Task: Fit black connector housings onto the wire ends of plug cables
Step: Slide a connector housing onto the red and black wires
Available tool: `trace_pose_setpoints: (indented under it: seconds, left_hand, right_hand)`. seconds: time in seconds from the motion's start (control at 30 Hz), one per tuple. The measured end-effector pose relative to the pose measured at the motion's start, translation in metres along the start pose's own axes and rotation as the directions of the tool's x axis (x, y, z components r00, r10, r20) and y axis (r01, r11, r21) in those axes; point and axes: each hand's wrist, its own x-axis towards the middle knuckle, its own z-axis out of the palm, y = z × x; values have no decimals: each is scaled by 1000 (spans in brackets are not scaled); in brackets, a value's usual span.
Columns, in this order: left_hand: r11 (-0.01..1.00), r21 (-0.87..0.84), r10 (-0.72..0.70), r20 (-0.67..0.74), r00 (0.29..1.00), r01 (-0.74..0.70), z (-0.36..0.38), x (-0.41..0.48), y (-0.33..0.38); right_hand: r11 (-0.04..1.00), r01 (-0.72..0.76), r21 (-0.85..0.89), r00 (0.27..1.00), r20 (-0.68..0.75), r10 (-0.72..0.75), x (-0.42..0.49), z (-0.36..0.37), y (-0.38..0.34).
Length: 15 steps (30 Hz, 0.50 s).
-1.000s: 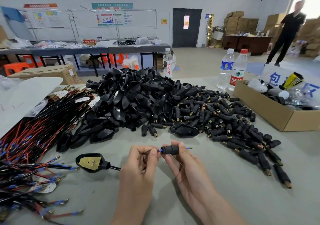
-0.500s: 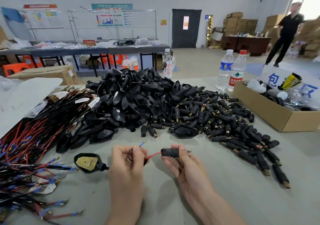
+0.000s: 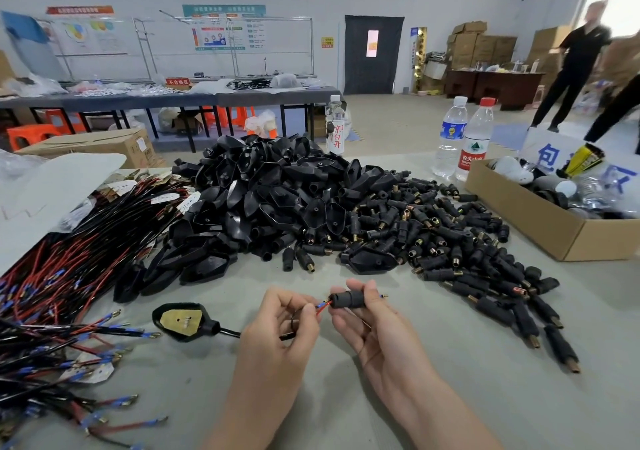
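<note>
My right hand (image 3: 372, 325) pinches a small black connector housing (image 3: 347, 299) between thumb and fingers. A blue-tipped wire end pokes out of its right side. My left hand (image 3: 280, 325) pinches the red and blue wires (image 3: 321, 307) that enter the housing's left end. The black cable runs from my left hand to a flat black plug (image 3: 185, 321) with a brass plate, lying on the table to the left.
A big pile of black plug shells (image 3: 270, 190) and small connector housings (image 3: 460, 241) lies beyond my hands. Red and black cables (image 3: 59, 293) are heaped at the left. A cardboard box (image 3: 540, 217) and water bottles (image 3: 464, 138) stand at the right. Two people stand far right.
My left hand drew the wires out leftward half a second ago, then came back close to the housing. The right hand has kept hold of the housing.
</note>
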Motion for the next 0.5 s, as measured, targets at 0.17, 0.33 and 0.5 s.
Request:
trace_pose_setpoints:
  seconds: [0.17,0.33,0.5]
  left_hand:
    - [999,24,23,0,1000,-23,0,0,1]
    - [999,46,25,24,999,-27,1,-2,1]
    - [989,115,93,38,995,-97,1,-2,5]
  right_hand:
    - [1000,9,-18,999,34,-8,-1,0,-3]
    - [1000,8,14,999,34,-9,-2,-1,-4]
    - [1000,16,19,999,28,-16,-2,-2,-4]
